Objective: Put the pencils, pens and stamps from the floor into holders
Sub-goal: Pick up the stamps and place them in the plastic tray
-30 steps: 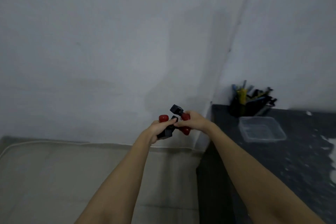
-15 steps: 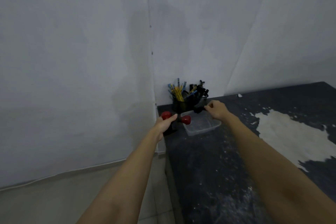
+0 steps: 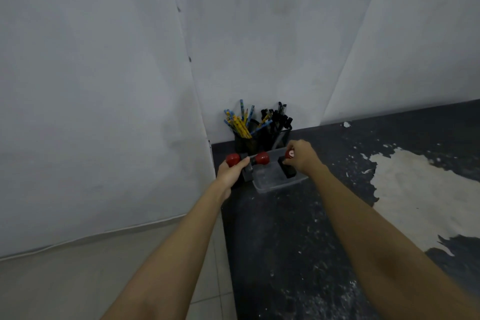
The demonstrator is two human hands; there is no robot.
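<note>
Red-knobbed stamps (image 3: pixel 260 158) gripped in left hand (image 3: pixel 230 175) fingers, right hand (image 3: pixel 301 157) fingers pinching another stamp (image 3: pixel 287 167) inside clear tray (image 3: pixel 270 186) on desk (image 3: pixel 298 241).

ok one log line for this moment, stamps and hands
left hand: holds two stamps | right hand: lowering one stamp into clear tray | stage: placing

Tray (image 3: pixel 270 186) on counter (image 3: pixel 324 215); holders (image 3: pixel 259 141) behind it; wall (image 3: pixel 259 47) behind those.
</note>
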